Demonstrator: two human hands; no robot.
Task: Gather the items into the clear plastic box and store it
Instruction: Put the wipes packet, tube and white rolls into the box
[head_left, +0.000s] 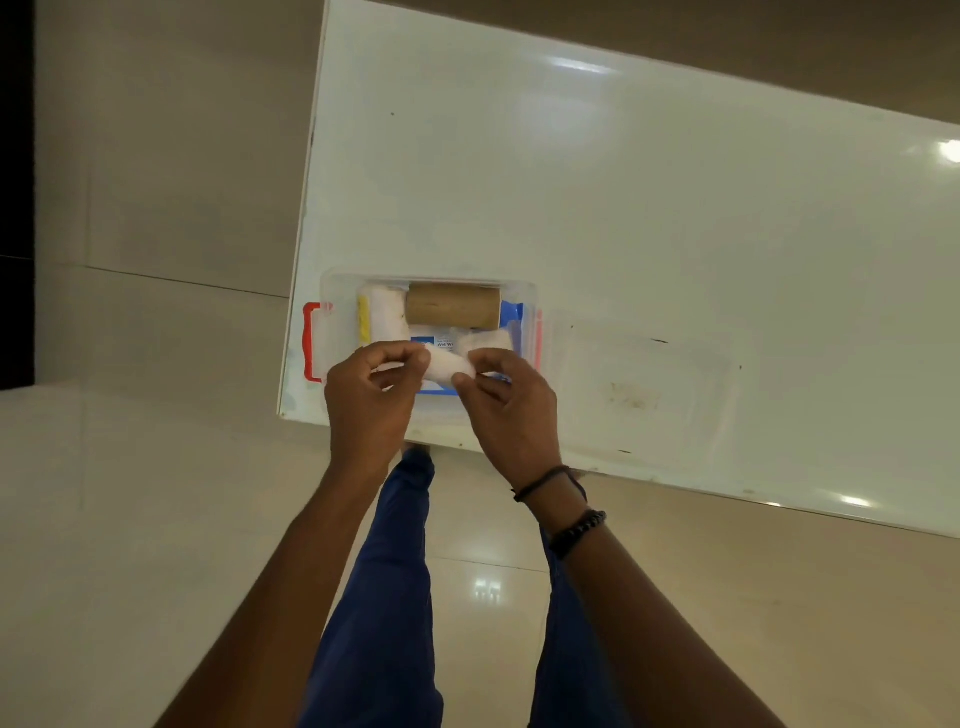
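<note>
Fingers (410, 358) of both hands, left (371, 402) and right (511, 410), pinch a white roll (447, 366) by its ends above the box (332, 291).

White table (623, 208) — on it a clear plastic box (332, 291) and, just beside, its clear lid (644, 379).

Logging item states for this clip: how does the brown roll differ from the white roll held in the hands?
The brown roll is tan and lies inside the clear plastic box at its far side; the white roll is white, looks smaller, and is pinched at its ends by the left hand and right hand above the box. Both lie sideways.
</note>
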